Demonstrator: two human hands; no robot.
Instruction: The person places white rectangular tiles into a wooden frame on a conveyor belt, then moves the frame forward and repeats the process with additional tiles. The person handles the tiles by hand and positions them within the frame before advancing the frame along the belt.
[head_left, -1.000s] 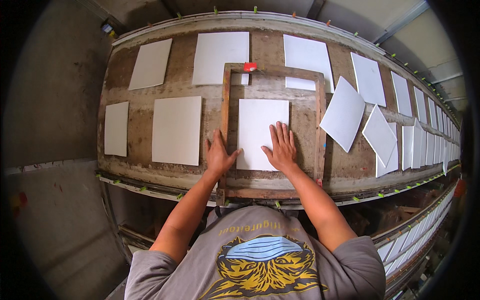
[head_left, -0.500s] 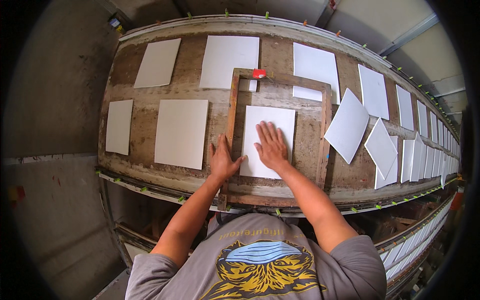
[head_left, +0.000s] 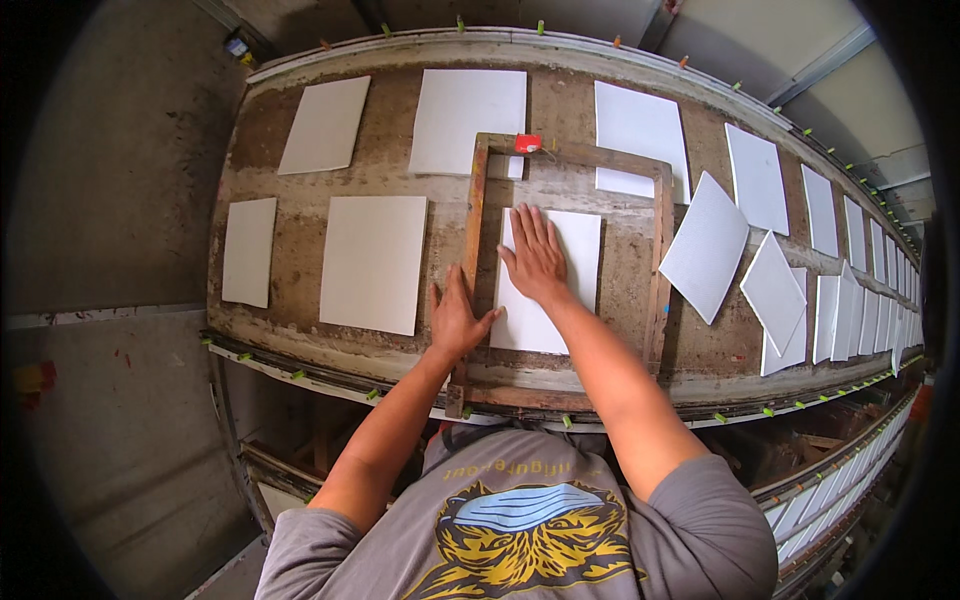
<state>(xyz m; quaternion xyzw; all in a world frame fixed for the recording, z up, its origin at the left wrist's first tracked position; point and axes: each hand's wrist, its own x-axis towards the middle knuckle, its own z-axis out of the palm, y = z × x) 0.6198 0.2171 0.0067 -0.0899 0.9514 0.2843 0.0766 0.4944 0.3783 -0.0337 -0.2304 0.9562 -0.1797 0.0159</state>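
Observation:
A white rectangular sheet [head_left: 575, 310] lies flat on the long brown-stained table, inside the outline of a worn wooden frame [head_left: 663, 250]. My right hand [head_left: 537, 255] rests palm down on the sheet's upper left part, its fingers stretched out. Across the left bar of the frame lies my left hand [head_left: 460, 315], fingers spread and thumb reaching toward the sheet's left edge. A red tag [head_left: 527, 144] sits on the frame's far bar. Whether anything is stretched across the frame I cannot tell.
Other pale sheets lie around the frame, among them one on the left [head_left: 373, 265] and a slanted one on the right [head_left: 705, 248]. More overlap farther right. Small green clips [head_left: 567, 421] line the table's edges. A lower rack [head_left: 830, 490] with white pieces stands at the right.
My right hand has slid up and slightly left on the sheet. My left hand stays at the frame's left bar, and the whole view has shifted a little.

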